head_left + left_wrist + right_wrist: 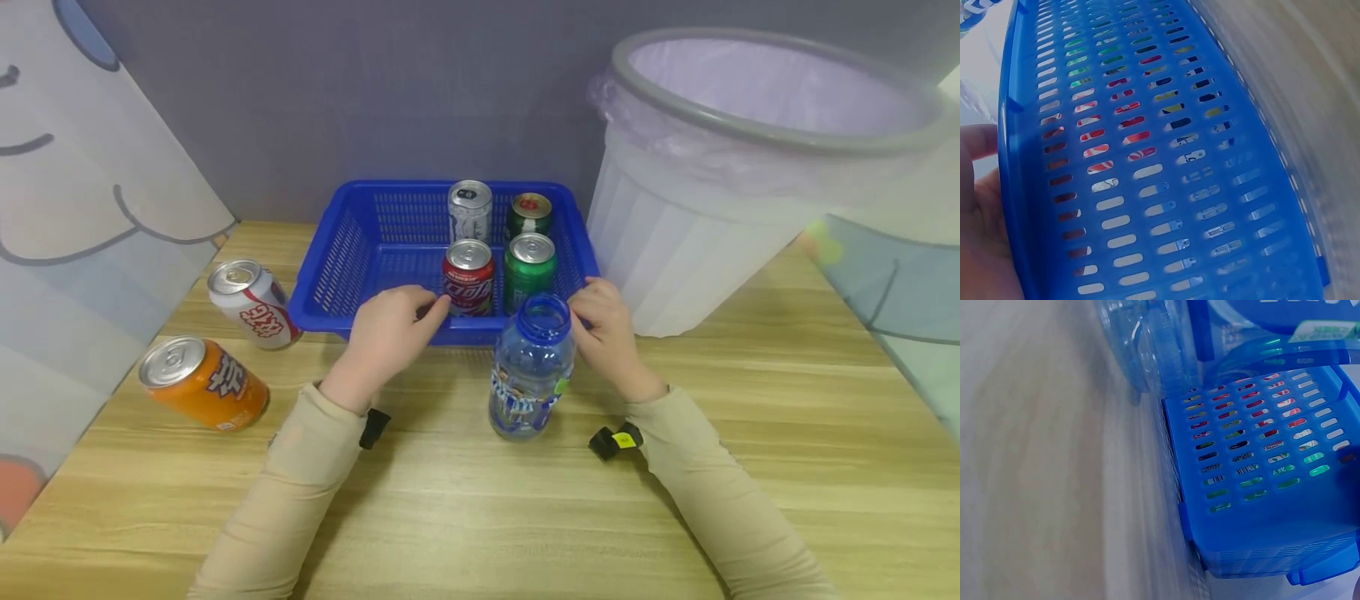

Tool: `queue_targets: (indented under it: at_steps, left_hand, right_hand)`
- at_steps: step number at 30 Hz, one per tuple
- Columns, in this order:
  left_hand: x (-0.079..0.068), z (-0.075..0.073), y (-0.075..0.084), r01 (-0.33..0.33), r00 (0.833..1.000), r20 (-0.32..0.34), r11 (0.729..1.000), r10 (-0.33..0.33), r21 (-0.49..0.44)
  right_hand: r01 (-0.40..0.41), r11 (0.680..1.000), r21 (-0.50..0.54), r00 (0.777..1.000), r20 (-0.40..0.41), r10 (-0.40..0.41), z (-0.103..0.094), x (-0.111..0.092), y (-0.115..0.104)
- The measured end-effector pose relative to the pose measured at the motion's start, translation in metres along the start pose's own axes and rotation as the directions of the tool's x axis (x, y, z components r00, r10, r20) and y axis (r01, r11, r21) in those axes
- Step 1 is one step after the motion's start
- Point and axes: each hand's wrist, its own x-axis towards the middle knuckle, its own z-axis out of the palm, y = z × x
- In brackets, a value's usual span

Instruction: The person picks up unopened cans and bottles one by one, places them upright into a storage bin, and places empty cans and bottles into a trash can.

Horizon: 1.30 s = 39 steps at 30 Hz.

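I'm watching the blue basket sitting on the tabletop, with a silver can, dark green can, red can and green can standing in its right half. My left hand is gripping the front rim with curled fingers; my right hand, also curled, is gripping near the right front corner. I'm judging the plastic stiff, light and fairly smooth, but weighing heavier rightward, so opposite sides of the rim are offering the steadiest hold. A clear bottle is standing just in front; a bin is standing rightward, a white can and orange can leftward.
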Motion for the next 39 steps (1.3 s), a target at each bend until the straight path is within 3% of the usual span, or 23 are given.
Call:
queue_targets:
  at_steps: [5,9,16,23,31,39]
  left_hand:
    - [0.0,-0.009,-0.006,0.016,1.0,0.002,0.991,-0.016,-0.136]
    - [-0.002,-0.025,-0.012,0.056,0.997,-0.03,0.97,-0.065,-0.235]
    - [-0.014,-0.053,-0.017,0.084,0.975,-0.168,0.945,-0.143,-0.315]
    - [-0.028,-0.066,-0.023,0.052,0.946,-0.286,0.94,-0.155,-0.338]
    - [-0.043,-0.075,-0.04,0.084,0.942,-0.289,0.954,-0.17,-0.287]
    - [-0.065,-0.111,-0.08,0.209,0.949,-0.19,0.953,-0.252,-0.22]
  right_hand:
    - [0.008,1.0,0.004,1.0,-0.001,-0.008,0.0,0.001,0.001]
    - [0.01,1.0,0.015,1.0,-0.002,-0.01,0.0,0.002,0.0]
    - [0.017,1.0,0.018,1.0,-0.003,-0.017,0.002,0.002,0.0]
    - [0.014,1.0,0.019,1.0,-0.005,-0.014,0.002,0.003,-0.001]
    - [0.022,0.999,0.026,1.0,-0.012,-0.022,0.003,0.002,0.0]
    - [0.011,1.0,0.011,1.0,-0.01,-0.011,0.001,0.001,0.001]
